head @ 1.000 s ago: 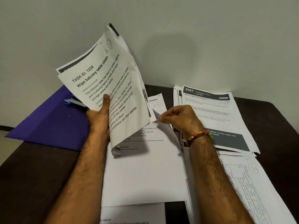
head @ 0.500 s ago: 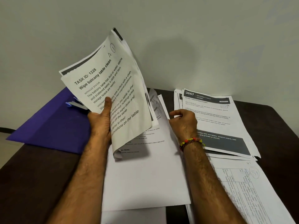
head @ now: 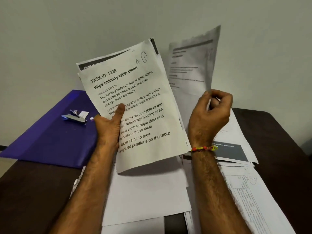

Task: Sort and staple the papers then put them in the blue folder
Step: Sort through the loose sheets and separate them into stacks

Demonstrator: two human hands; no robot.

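My left hand grips a small stack of printed sheets upright above the table, thumb on the top page headed "TASK ID: 1228" and marked "A 1". My right hand pinches the lower edge of a single printed sheet and holds it raised just right of the stack; its print is blurred. The blue folder lies flat at the table's left. On it rests a small stapler.
Loose sheets cover the dark table under my forearms. A pile with a dark-banded page lies to the right, and a sheet with a table near the right front. A plain wall stands behind.
My right hand has lifted one sheet off the table pile and raised it beside the stack. The left hand's stack has stayed raised. The view has shifted, showing the stapler.
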